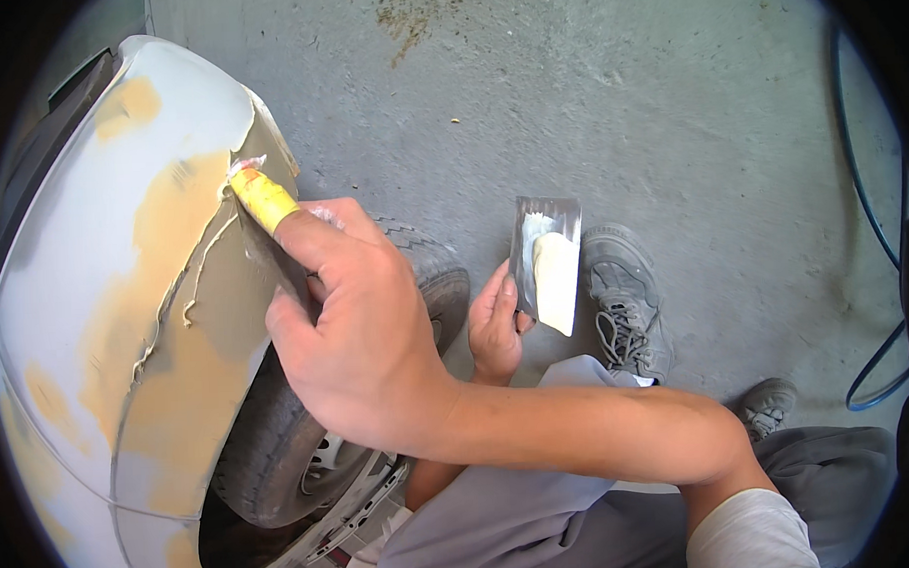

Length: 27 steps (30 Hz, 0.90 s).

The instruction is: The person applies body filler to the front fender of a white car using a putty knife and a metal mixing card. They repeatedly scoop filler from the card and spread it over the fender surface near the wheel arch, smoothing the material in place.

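My right hand (360, 307) reaches across to the car's fender panel (188, 103). Its closed fingers grip a thin grey putty spreader (263, 241), mostly hidden behind them, held against the panel. Yellow tape (264, 198) with a pale smear at its end wraps the index finger. Under the blade lies a smooth grey-beige coat of filler (224, 282), with raised ridges (151, 340) along its left side. Lower, by my knee, my left hand (496, 323) holds a dark flat putty plate (522, 247) by its edge, bearing a mound of cream putty (555, 280).
Beneath the fender arch is a tire (270, 451), close under my right hand. My shoe (625, 298) stands beside the plate on the grey concrete floor (609, 108). At the far right a blue hose (856, 180) hangs in a loop.
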Motion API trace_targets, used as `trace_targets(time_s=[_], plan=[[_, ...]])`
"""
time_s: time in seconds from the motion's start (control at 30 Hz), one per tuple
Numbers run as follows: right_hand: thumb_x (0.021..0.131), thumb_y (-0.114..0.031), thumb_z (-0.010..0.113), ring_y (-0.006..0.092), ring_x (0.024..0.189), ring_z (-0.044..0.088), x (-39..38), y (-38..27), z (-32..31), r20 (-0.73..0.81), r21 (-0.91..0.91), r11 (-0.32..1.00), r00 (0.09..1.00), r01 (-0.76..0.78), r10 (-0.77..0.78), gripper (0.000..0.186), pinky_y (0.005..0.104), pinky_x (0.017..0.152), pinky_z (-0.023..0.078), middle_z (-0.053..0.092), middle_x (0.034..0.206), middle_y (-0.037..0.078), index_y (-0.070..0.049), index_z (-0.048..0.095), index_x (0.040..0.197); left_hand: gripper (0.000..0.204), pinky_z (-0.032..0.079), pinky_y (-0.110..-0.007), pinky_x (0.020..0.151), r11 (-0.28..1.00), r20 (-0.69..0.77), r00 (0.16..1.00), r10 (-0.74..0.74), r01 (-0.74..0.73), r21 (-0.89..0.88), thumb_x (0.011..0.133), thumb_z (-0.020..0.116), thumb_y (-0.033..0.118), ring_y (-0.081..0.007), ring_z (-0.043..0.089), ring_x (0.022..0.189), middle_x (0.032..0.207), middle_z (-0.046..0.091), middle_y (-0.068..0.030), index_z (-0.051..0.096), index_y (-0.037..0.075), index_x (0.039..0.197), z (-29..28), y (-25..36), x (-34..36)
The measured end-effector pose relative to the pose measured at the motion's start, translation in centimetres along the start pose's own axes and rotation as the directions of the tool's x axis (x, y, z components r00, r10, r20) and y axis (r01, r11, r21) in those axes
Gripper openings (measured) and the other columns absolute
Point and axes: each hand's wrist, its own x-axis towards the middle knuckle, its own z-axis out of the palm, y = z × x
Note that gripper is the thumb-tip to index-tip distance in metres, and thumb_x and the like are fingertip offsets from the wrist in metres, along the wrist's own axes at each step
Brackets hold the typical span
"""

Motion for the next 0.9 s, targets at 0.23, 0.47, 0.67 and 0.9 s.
trace_targets(time_s=[0.23,0.47,0.67,0.9], plan=[[0.075,0.009,0.072,0.0425,0.115,0.052,-4.7,-2.0,2.6,0.026,-0.017,0.981,0.981,0.194,-0.194,0.073,0.0445,0.100,0.047,0.047,0.126,0.024,-0.003,0.058,0.146,0.046,0.030,-0.019,0.054,0.994,0.069,0.993,0.093,-0.088,-0.068,0.113,0.045,0.021,-0.0012,0.039,0.063,0.093,0.066,0.0027,0.050,-0.006,0.150,0.8,-0.2,0.0],[0.077,0.014,0.063,0.0390,0.112,0.057,-7.7,-3.1,2.8,0.130,0.040,0.971,0.962,0.236,-0.239,0.065,0.0430,0.095,0.052,0.051,0.124,0.021,-0.002,0.061,0.140,0.046,0.027,-0.020,0.053,0.984,0.128,0.980,0.153,-0.139,-0.111,0.113,0.045,0.021,0.0000,0.035,0.061,0.089,0.066,0.0036,0.049,-0.006,0.150,1.1,-0.2,0.2],[0.085,0.010,0.052,0.0435,0.086,0.065,-0.2,0.2,-5.3,0.043,-0.130,0.988,0.995,-0.080,0.086,0.041,0.0491,0.078,0.051,0.064,0.093,0.026,0.002,0.067,0.122,0.049,0.040,-0.021,0.059,0.995,-0.233,0.972,-0.036,0.056,0.079,0.110,0.049,0.022,-0.0027,0.046,0.062,0.088,0.066,-0.0011,0.048,-0.009,0.148,-0.1,-0.4,-0.2],[0.081,0.003,0.059,0.0369,0.084,0.071,10.4,6.2,-5.3,0.068,-0.075,0.966,0.965,-0.248,0.253,0.035,0.0443,0.077,0.054,0.071,0.090,0.025,0.001,0.069,0.115,0.027,0.040,-0.022,0.059,0.995,0.004,0.996,0.093,-0.093,0.034,0.111,0.050,0.021,-0.0062,0.049,0.064,0.084,0.060,0.0018,0.064,0.000,0.122,-1.1,-0.4,-0.3]])
